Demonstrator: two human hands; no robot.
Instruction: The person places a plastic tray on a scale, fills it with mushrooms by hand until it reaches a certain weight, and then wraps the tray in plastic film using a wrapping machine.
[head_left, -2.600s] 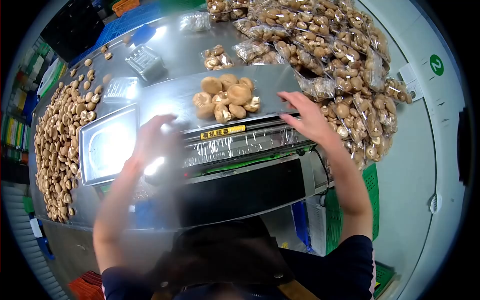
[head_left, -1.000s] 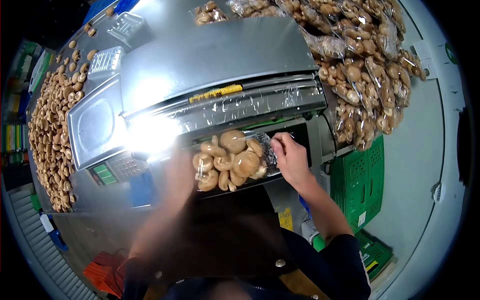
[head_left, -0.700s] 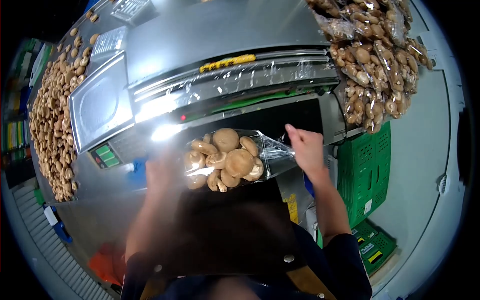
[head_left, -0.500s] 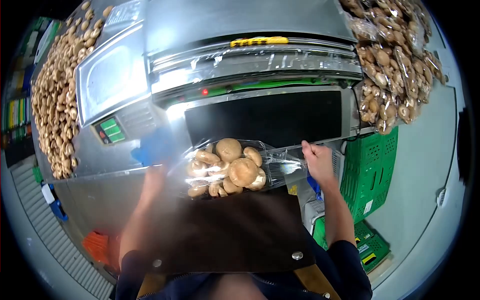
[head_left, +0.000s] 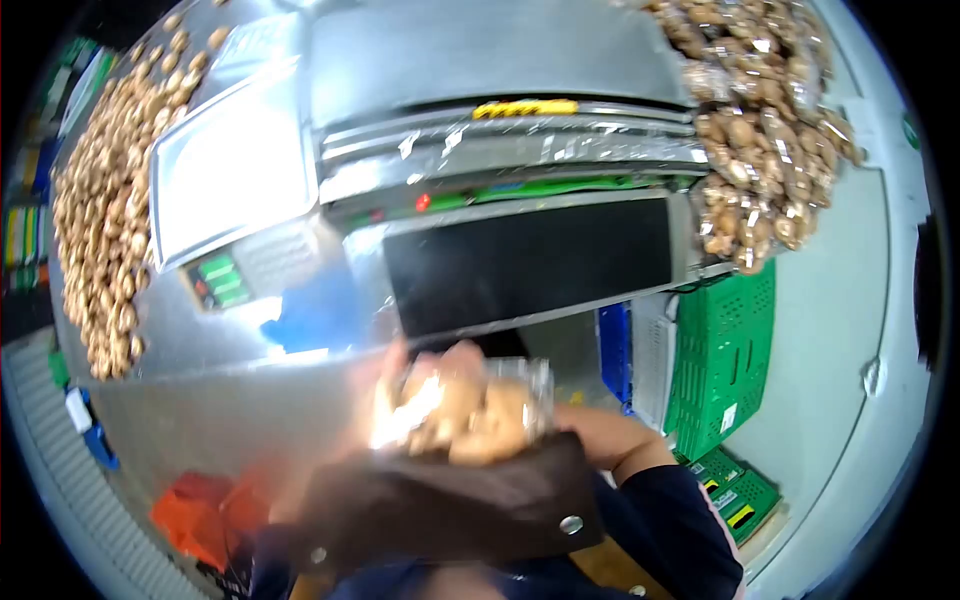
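Note:
A film-wrapped pack of brown mushrooms (head_left: pixel 470 410) is held close in front of the brown apron (head_left: pixel 450 510), smeared by motion. My left hand (head_left: pixel 380 390) grips its left side, and fingertips show over the far edge of the pack. My right forearm (head_left: pixel 615 440) reaches in from the right and passes behind and under the pack, so my right hand is hidden there. Glare from the clear film covers part of the mushrooms.
Ahead stands a wrapping machine with a black plate (head_left: pixel 530 265). Left of it are a scale (head_left: pixel 235 160) and a heap of loose mushrooms (head_left: pixel 110 230). Packed mushrooms (head_left: pixel 770 130) pile up at the right, above green crates (head_left: pixel 725 360). An orange-red item (head_left: pixel 195 515) lies lower left.
The pack has come nearer my body and dropped lower. My right hand has left the stretched film at the right and gone behind the pack. My left hand has moved in against it.

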